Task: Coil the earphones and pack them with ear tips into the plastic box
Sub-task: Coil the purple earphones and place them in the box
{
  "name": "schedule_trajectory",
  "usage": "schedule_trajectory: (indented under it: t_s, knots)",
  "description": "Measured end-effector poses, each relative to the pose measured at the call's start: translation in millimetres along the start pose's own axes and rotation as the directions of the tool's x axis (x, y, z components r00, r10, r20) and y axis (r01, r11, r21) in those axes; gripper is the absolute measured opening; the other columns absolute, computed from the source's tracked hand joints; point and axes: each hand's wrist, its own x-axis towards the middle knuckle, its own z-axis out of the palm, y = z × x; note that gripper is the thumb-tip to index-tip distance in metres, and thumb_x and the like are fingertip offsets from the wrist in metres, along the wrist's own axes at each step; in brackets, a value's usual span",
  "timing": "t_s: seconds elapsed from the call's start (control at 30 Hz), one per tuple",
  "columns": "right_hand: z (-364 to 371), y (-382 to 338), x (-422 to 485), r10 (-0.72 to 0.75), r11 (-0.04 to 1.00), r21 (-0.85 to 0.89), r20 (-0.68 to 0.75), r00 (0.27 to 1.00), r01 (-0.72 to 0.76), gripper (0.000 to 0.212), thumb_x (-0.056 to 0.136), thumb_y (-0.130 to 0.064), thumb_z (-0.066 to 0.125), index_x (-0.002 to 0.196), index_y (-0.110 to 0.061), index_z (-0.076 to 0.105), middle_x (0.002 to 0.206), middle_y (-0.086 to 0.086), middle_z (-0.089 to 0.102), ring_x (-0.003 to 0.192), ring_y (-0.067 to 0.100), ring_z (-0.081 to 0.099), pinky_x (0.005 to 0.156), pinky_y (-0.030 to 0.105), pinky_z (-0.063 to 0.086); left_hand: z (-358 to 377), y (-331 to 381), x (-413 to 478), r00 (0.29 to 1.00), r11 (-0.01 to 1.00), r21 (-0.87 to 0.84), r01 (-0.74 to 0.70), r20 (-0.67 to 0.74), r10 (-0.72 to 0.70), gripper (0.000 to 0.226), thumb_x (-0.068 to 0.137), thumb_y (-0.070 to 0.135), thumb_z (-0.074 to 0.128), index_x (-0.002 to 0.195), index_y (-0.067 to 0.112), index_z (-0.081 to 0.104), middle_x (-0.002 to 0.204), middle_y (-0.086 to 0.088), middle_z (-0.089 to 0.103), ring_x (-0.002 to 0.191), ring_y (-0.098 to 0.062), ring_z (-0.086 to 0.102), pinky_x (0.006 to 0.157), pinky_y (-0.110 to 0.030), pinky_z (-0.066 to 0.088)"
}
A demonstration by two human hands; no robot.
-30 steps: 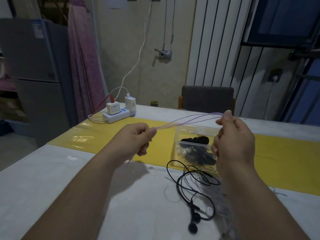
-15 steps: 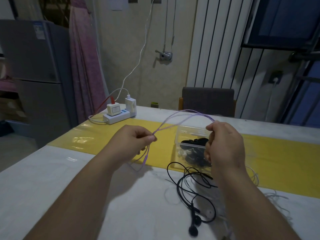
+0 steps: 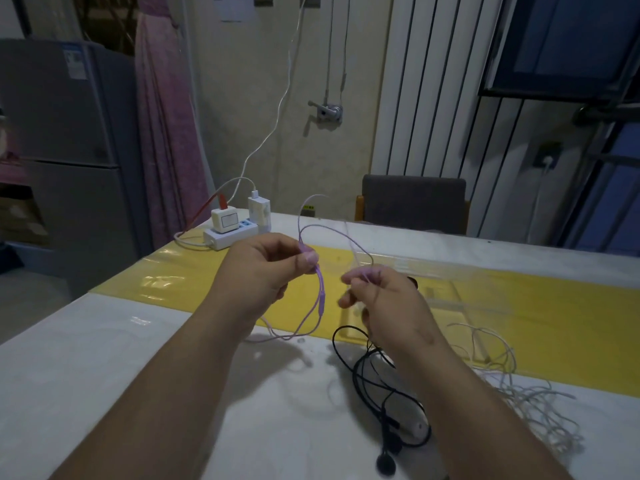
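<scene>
Head view:
- The left hand (image 3: 263, 271) is raised over the table (image 3: 138, 375). Its thumb and forefinger are pressed together, pinching the purple earphones (image 3: 320, 299) by the cable. The other fingers are curled into the palm.
- The right hand (image 3: 388, 306) is seen from the back, near the left hand but apart from it. Its thumb and forefinger tips pinch the same purple cable, though this spot is a little blurred. The remaining fingers are bent loosely underneath.
- Between the two hands the purple cable rises in an open loop. Below the left hand it hangs down, and its lowest bend lies on the table at the edge of the yellow strip (image 3: 207, 282).
- The plastic box (image 3: 450, 292) is clear and sits on the yellow strip, just behind the right hand, which hides part of it. A dark patch (image 3: 412, 280) shows inside, past the knuckles; I cannot tell what it is.
- Black earphones (image 3: 381, 393) lie loosely tangled on the white part of the table under the right forearm, with their buds nearest the camera.
- A tangle of white earphones (image 3: 519, 393) lies to the right of them.
- At the far left corner of the table is a power strip (image 3: 228, 235) with chargers plugged in.
- A chair (image 3: 414, 202) stands behind the table, and a fridge (image 3: 69, 150) and a pink curtain (image 3: 166, 133) are at the left.
</scene>
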Motion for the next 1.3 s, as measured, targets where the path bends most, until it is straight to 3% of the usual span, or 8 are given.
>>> schedule_trajectory:
  t_s: [0.2,0.3,0.4,0.6,0.77,0.87,1.03,1.3]
  knots:
    - [4,-10,-10,-0.047,0.999,0.034,0.197,0.979,0.041,0.015,0.08,-0.012,0.071,0.095,-0.017,0.07,0.056,-0.014,0.059,0.038,-0.003,0.046,0.048,0.018,0.031,3,-1,0,0.998,0.999,-0.028,-0.043,-0.047,0.042,0.004,0.079,0.008,0.072,0.077,0.005,0.069,0.053,-0.004,0.058,0.041,-0.011,0.03,0.038,-0.017,0.026]
    - [3,-15,-17,-0.056,0.997,0.06,0.284,0.957,0.04,0.017,0.086,-0.004,0.068,0.103,-0.002,0.067,0.069,0.006,0.067,0.033,-0.002,0.046,0.039,0.008,0.033,3,-4,2,0.991,0.997,0.004,-0.083,-0.101,0.083,0.006,0.081,0.009,0.071,0.075,0.008,0.069,0.062,-0.009,0.062,0.041,-0.01,0.036,0.04,-0.018,0.031]
    - [0,-13,-16,-0.046,0.999,0.006,0.304,0.951,0.046,0.009,0.083,-0.011,0.067,0.083,-0.003,0.071,0.064,0.005,0.065,0.039,0.003,0.04,0.044,0.02,0.03,-2,-7,6,0.971,0.992,0.03,-0.127,-0.2,0.13,0.009,0.086,0.007,0.067,0.082,-0.001,0.067,0.05,0.007,0.058,0.043,-0.008,0.043,0.044,-0.017,0.036]
    - [-13,-15,-10,-0.018,0.996,0.089,0.327,0.945,-0.012,0.026,0.085,-0.007,0.054,0.061,-0.009,0.061,0.048,0.002,0.054,0.042,0.014,0.025,0.041,0.019,0.018,-15,-14,18,0.914,0.974,-0.226,0.031,-0.387,-0.119,0.008,0.089,0.011,0.063,0.082,0.01,0.064,0.068,-0.002,0.064,0.044,-0.01,0.044,0.044,-0.023,0.032]
    - [-17,-10,-4,-0.009,0.997,0.077,0.283,0.959,-0.014,0.035,0.072,-0.034,0.059,0.045,-0.019,0.042,0.047,-0.004,0.036,0.045,0.016,0.026,0.045,0.024,0.023,-11,-11,22,0.892,0.899,-0.42,0.126,-0.348,-0.288,0.011,0.091,0.007,0.05,0.088,0.01,0.06,0.064,-0.001,0.067,0.043,-0.007,0.038,0.039,-0.017,0.026]
    - [-21,-10,-3,-0.044,0.993,0.114,0.28,0.959,0.012,0.038,0.076,-0.033,0.061,0.045,-0.019,0.043,0.044,-0.001,0.039,0.043,0.017,0.028,0.045,0.025,0.021,-12,-14,23,0.865,0.851,-0.492,0.185,-0.329,-0.378,0.022,0.088,0.002,0.046,0.072,0.014,0.055,0.053,0.003,0.053,0.04,-0.007,0.032,0.037,-0.015,0.021]
    - [-30,-12,-4,-0.016,0.987,0.158,0.319,0.948,-0.036,0.027,0.091,-0.011,0.059,0.065,-0.013,0.054,0.044,0.004,0.043,0.037,0.015,0.035,0.04,0.02,0.021,-26,-26,32,0.805,0.821,-0.493,0.287,-0.341,-0.486,0.013,0.094,0.015,0.054,0.082,0.021,0.056,0.044,0.008,0.039,0.032,-0.005,0.027,0.036,-0.011,0.019]
    - [-44,-7,1,-0.008,0.998,0.058,0.244,0.97,-0.006,0.03,0.088,-0.031,0.067,0.079,-0.003,0.069,0.046,0.005,0.031,0.038,0.015,0.026,0.055,0.034,0.037,-26,-26,26,0.806,0.819,-0.309,0.484,-0.207,-0.555,0.025,0.088,0.022,0.058,0.064,0.021,0.051,0.045,0.008,0.029,0.039,-0.009,0.025,0.04,-0.016,0.016]
